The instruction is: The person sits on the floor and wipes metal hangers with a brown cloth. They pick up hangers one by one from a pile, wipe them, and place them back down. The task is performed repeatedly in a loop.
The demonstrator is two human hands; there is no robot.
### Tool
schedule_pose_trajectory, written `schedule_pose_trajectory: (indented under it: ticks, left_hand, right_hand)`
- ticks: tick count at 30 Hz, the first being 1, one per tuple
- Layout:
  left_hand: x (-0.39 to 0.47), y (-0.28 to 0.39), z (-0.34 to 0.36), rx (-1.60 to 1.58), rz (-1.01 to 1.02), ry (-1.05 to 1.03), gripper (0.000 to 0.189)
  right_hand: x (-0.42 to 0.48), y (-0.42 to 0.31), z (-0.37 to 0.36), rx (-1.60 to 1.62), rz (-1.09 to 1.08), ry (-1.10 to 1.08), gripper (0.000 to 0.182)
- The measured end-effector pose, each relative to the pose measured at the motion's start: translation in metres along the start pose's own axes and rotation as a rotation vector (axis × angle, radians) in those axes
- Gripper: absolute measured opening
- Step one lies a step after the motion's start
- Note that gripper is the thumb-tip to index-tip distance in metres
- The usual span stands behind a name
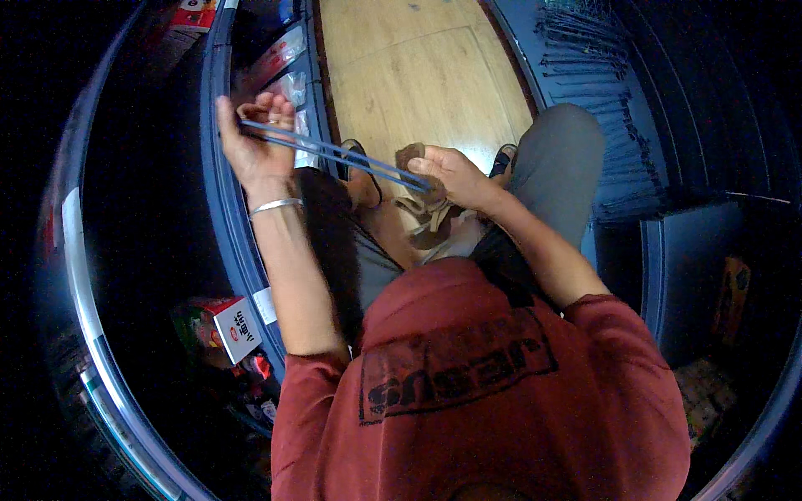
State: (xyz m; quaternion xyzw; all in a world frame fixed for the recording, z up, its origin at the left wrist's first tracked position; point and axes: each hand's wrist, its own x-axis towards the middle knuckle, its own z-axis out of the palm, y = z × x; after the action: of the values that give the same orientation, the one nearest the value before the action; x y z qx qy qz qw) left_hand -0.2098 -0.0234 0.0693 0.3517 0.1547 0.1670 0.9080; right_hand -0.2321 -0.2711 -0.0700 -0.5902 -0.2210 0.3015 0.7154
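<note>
Two blue strands, apparently an elastic cord [338, 153], run taut between my hands. My left hand [260, 141], palm up with curled fingers, holds their left end; a brown piece shows by its fingers, partly hidden and blurred. My right hand [454, 175] pinches a flat brown piece [410, 152] between thumb and fingers. At the strands' right end, just below that thumb, is more brown material. Tan straps [423, 210] hang under my right hand, and a dark brown rounded piece [431, 237] is below them, between my legs. What these brown parts make up I cannot tell.
Shelving with packets [282, 53] runs along the left of the wood-look floor [420, 69]. A white-and-red box [238, 330] bearing writing is at lower left. On the right are a blue panel with dark marks [583, 81] and a dark cabinet [686, 263].
</note>
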Motion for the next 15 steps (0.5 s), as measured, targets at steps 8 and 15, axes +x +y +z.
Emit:
schedule_pose_trajectory:
  ticks: [8, 15]
  left_hand:
    - [-0.051, -0.102, 0.005, 0.143, -0.160, -0.132, 0.021]
    - [-0.023, -0.084, -0.030, 0.076, -0.206, 0.217, 0.021]
  right_hand:
    - [0.013, 0.008, 0.012, 0.022, 0.070, 0.325, 0.026]
    - [0.025, 0.023, -0.054, 0.790, 0.117, 0.934, 0.028]
